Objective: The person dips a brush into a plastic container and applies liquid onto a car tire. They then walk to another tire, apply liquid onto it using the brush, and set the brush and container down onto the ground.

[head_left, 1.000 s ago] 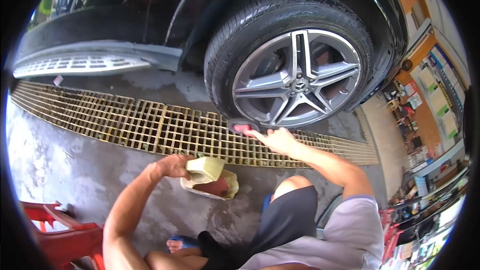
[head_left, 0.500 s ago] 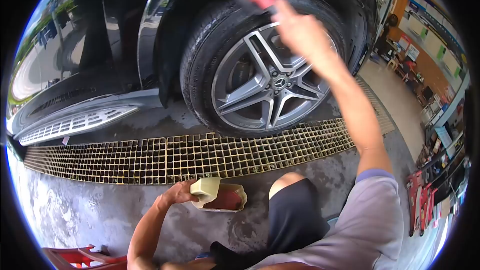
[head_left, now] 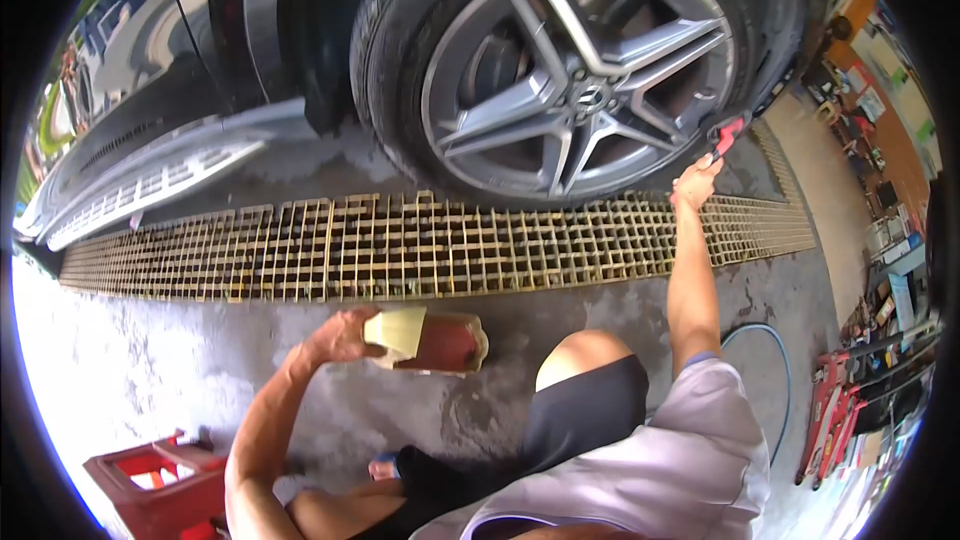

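Observation:
My left hand (head_left: 343,336) grips the left end of a cut-open, pale yellow plastic container (head_left: 398,333) low over the wet floor. Inside it shows something reddish-brown. My right arm is stretched forward, and my right hand (head_left: 697,182) is closed around the handle of a red and black brush (head_left: 732,135). The brush head is at the lower right of the black tyre (head_left: 385,90); whether it presses on the rubber is hard to see. A silver and dark grey spoked rim (head_left: 590,95) fills the tyre's middle.
A yellowish floor grating (head_left: 400,250) runs below the wheel. The dark car body (head_left: 235,20) and its side step (head_left: 160,190) are at left. A red plastic stool (head_left: 160,475) stands lower left. A blue hose (head_left: 785,370) and red jack (head_left: 825,410) are at right.
My right hand has swept the brush from the tyre's top down to its lower right. The view has shifted closer to the wheel. My left hand still holds the container.

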A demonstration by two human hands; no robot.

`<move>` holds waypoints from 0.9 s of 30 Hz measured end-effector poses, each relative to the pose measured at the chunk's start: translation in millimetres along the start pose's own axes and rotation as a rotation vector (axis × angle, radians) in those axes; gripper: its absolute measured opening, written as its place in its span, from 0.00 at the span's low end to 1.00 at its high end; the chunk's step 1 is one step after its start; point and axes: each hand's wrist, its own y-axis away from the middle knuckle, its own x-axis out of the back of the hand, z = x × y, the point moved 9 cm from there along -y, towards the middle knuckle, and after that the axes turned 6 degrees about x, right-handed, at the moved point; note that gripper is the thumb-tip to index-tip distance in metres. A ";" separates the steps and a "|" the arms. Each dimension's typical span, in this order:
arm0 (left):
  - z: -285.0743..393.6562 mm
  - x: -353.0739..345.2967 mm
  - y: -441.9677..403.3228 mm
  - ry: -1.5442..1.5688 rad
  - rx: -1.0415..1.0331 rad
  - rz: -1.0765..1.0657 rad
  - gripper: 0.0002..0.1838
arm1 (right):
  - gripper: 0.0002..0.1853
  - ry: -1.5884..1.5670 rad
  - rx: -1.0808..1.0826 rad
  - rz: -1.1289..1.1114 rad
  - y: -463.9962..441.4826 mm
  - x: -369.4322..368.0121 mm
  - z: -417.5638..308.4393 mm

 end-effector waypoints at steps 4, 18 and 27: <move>7.3 -0.3 5.0 0.026 0.012 -0.021 0.34 | 0.29 -0.444 -0.596 -0.116 115.5 -72.8 91.1; -8.8 -3.9 4.1 0.211 0.141 -0.041 0.19 | 0.12 -0.919 -1.517 -1.111 478.0 -138.0 -3.4; -13.9 -10.8 21.0 0.432 0.182 0.207 0.19 | 0.34 -1.127 -1.614 -1.648 512.3 -98.2 -153.0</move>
